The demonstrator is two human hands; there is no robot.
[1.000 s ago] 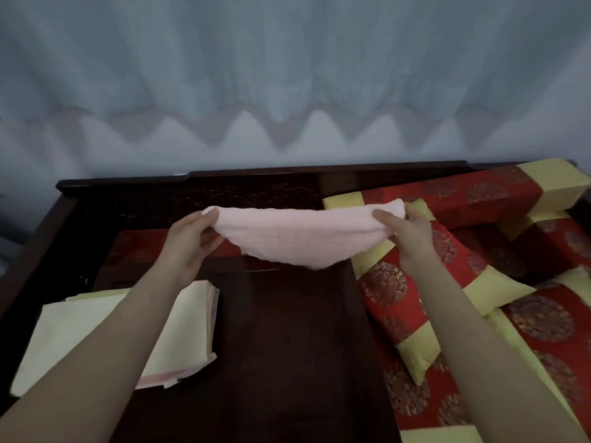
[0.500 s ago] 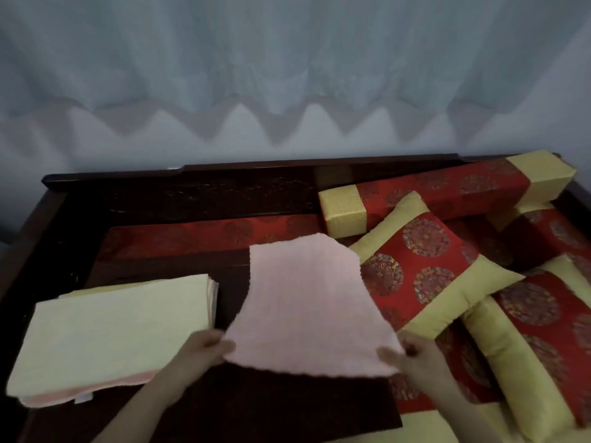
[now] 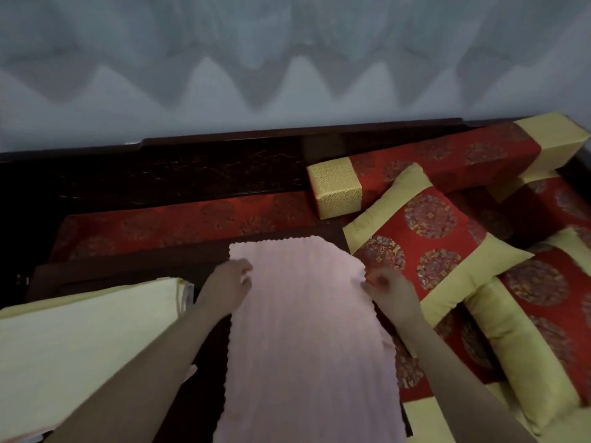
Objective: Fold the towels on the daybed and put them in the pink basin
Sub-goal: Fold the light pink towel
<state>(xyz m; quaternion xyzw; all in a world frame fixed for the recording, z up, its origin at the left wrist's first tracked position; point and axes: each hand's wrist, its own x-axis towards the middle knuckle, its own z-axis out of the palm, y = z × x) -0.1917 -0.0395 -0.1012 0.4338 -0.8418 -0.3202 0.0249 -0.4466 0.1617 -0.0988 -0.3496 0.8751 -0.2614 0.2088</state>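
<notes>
A pink towel (image 3: 307, 340) lies spread flat on the daybed's dark wooden surface (image 3: 208, 362), its long side running away from me. My left hand (image 3: 228, 284) is at the towel's left edge near the far end, fingers and thumb closing on the edge. My right hand (image 3: 388, 290) is at the right edge opposite, fingers curled and pinching the scalloped border. A stack of folded towels (image 3: 83, 343), pale yellow on top, lies to the left. The pink basin is out of view.
Red and gold cushions (image 3: 428, 251) and a long bolster (image 3: 425, 167) crowd the right side, touching the towel's right edge. The daybed's carved dark backrest (image 3: 179, 177) runs along the far side, below a pale curtain.
The towel was held up stretched between both hands, then lowered and laid flat. Both hands let go of the near corners and moved forward along the side edges.
</notes>
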